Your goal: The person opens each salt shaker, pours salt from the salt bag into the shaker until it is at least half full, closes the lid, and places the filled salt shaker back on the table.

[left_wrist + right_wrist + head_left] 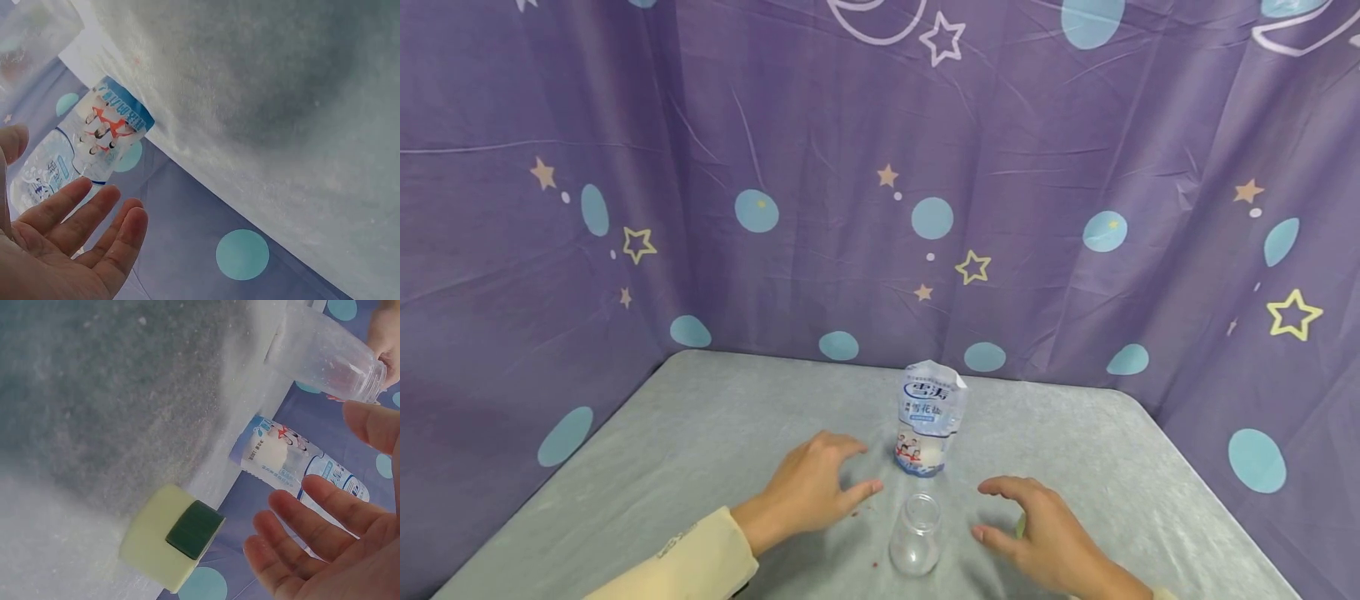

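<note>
A clear jar [917, 537] with an uncovered mouth stands upright on the table between the two hands. Just behind it a blue and white salt pouch [928, 421] stands up, its top edge crinkled. My left hand [812, 487] hovers left of the jar, fingers spread and touching nothing. On the other side, my right hand [1045, 529] is held apart from the jar, thumb and fingers loosely parted. The right wrist view has a pale yellow-green block-like thing [150, 540] with a dark green patch near the right hand; in the head view that hand mostly hides it.
A pale grey cloth covers the table [730, 417]. Purple curtains [820, 275] with stars and blue dots hang along the back and sides. Small reddish specks [875, 565] lie on the cloth left of the jar.
</note>
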`<action>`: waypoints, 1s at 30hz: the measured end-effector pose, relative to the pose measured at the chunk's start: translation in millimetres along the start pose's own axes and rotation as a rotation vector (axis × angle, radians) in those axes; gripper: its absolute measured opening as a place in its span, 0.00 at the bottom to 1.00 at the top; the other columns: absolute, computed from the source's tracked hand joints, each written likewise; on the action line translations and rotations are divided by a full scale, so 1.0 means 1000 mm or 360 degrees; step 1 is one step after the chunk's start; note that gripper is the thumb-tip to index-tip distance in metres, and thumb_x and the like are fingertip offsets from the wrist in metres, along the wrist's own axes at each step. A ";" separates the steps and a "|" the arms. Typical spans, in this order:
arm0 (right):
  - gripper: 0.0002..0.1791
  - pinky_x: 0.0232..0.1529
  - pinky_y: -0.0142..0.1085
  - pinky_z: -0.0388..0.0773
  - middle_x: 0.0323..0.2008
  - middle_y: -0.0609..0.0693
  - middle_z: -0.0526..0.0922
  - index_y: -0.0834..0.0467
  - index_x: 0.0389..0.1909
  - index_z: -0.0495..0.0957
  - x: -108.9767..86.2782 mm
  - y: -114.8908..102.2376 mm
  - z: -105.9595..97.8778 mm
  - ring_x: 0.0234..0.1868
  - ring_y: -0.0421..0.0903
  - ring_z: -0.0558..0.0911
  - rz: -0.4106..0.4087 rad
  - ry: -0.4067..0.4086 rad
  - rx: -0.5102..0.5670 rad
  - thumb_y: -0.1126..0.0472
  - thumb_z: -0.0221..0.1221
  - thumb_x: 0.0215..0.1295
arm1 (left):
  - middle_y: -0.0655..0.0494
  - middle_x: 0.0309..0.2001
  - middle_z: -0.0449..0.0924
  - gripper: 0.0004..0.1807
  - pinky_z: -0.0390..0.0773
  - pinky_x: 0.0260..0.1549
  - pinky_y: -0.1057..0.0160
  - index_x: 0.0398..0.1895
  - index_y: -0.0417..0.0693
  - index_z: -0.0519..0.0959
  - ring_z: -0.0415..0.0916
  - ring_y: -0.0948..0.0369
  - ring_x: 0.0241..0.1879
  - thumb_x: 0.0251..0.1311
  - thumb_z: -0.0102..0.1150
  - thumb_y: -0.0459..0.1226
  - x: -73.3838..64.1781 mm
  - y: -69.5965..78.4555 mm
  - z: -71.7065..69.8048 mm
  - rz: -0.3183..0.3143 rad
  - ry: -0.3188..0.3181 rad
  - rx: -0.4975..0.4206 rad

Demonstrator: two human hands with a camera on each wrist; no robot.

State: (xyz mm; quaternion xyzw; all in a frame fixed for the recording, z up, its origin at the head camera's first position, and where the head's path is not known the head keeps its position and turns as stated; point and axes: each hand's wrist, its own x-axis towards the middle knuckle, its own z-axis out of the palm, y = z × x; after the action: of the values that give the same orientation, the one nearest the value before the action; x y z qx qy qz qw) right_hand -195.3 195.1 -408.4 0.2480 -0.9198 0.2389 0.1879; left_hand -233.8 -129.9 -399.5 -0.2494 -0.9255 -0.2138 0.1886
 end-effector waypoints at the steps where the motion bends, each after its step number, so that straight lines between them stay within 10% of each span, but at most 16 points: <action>1: 0.21 0.47 0.45 0.81 0.47 0.38 0.86 0.47 0.49 0.84 0.001 0.000 0.000 0.48 0.42 0.83 0.0016 -0.0008 -0.0002 0.48 0.76 0.55 | 0.53 0.51 0.86 0.27 0.81 0.48 0.51 0.53 0.47 0.86 0.81 0.55 0.51 0.57 0.72 0.55 0.001 0.000 0.000 0.0006 0.0002 0.0005; 30: 0.25 0.46 0.42 0.80 0.42 0.40 0.86 0.52 0.50 0.82 0.022 -0.002 0.007 0.44 0.42 0.83 0.0129 0.0097 0.0147 0.51 0.78 0.52 | 0.51 0.54 0.85 0.29 0.79 0.53 0.48 0.56 0.46 0.84 0.80 0.50 0.55 0.57 0.73 0.54 0.045 0.010 -0.019 0.0074 0.0057 -0.0013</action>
State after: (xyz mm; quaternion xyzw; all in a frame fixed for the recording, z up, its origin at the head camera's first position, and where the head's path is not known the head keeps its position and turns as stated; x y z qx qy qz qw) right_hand -213.5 182.1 -403.6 0.2115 -0.9110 0.2960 0.1943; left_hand -259.8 -114.0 -360.2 -0.2676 -0.9151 -0.2176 0.2090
